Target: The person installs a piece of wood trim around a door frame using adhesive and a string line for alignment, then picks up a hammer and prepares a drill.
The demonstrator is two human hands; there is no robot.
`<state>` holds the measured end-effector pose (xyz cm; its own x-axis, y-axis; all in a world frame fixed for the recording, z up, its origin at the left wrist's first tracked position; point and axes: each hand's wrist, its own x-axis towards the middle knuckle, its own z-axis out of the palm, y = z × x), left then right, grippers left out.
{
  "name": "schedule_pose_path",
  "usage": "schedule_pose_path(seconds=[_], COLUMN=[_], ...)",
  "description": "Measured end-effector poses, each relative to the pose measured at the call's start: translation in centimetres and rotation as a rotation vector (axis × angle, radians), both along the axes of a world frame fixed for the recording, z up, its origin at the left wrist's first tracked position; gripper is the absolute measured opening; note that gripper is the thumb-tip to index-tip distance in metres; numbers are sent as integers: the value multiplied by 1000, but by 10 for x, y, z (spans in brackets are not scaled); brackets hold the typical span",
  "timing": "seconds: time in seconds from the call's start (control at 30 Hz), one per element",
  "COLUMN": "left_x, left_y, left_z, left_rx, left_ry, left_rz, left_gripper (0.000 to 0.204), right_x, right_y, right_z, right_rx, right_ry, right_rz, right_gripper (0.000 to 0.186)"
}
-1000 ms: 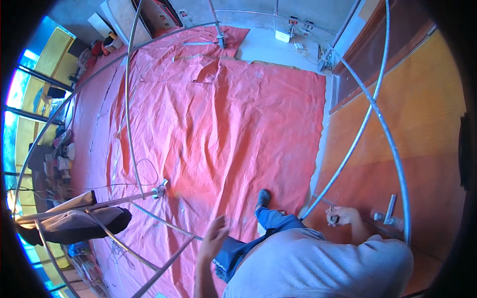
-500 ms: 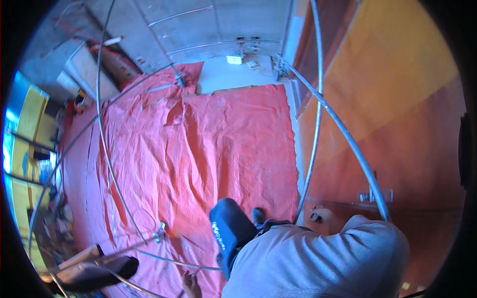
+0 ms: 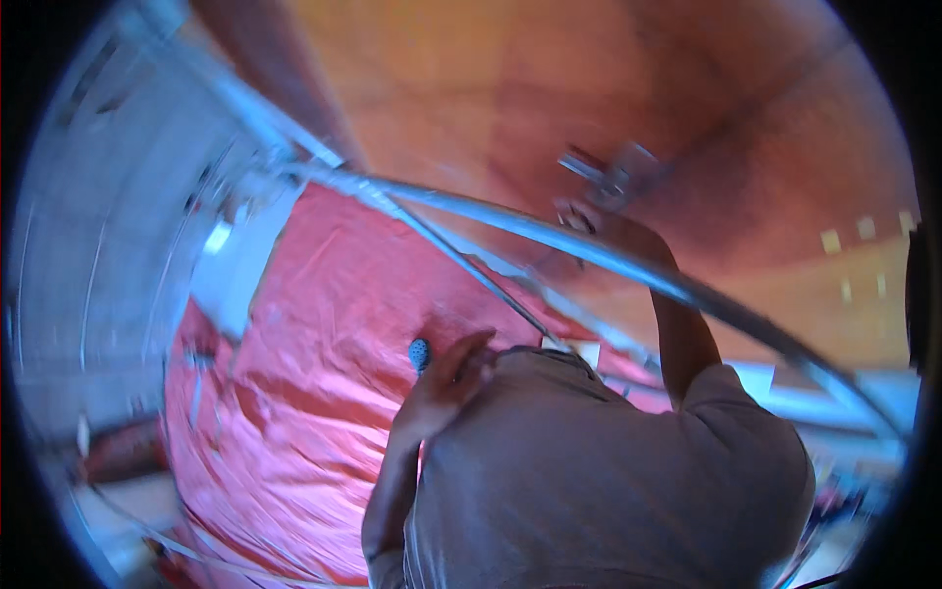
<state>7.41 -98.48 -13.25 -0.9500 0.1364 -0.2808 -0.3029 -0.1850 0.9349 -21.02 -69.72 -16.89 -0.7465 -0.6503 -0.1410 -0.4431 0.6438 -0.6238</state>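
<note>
My left hand [image 3: 453, 378], blurred, is beside my waist above the red sheet [image 3: 304, 275], fingers stretched out and holding nothing visible. My right hand [image 3: 613, 231] reaches over an orange-brown panel [image 3: 432, 49], closed on a small metal piece [image 3: 579, 221] whose shape is unclear. A long, curved metal pipe [image 3: 510, 218] crosses over that forearm, and a straighter one [image 3: 461, 260] runs down behind it toward the sheet. Just beyond my right hand, a small metal bracket [image 3: 610, 177] lies on or against the panel. A dotted clog [image 3: 419, 353] shows beside my left hand.
A grey wall [image 3: 88, 245] with thin rods runs along the left, near a pale strip of floor [image 3: 235, 285] and a small white box [image 3: 218, 236]. Several pale squares [image 3: 830, 240] are on the panel at the right. Clutter [image 3: 824, 501] shows at the lower right.
The view has swung sharply right, bringing the panel across the top. My left hand has moved from low at the left to beside my waist; my right arm now reaches toward the bracket.
</note>
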Motion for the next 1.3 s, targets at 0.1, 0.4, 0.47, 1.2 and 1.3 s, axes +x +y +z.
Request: schedule_pose_path(seconds=[0.1,0.4,0.47,1.2,1.3], left_x=[-87,-212,-218,-223,-217], left_y=[6,134,146,222,224], left_z=[-13,41,44,38,46], left_rx=[-42,512,645,651,637], left_ry=[166,213,83,91,113], left_rz=[-279,-379,-405,-689,-682], left_gripper=[58,46,40,27,31], right_x=[28,126,140,174,178], right_y=[-15,-21,5,81,73], right_z=[81,138,146,80,79], right_rx=[-336,-376,-155,-768,-937], right_ry=[-107,459,547,474,330], right_rz=[-105,-519,-537,-1057,-1145], right_gripper=[75,67,52,9,13])
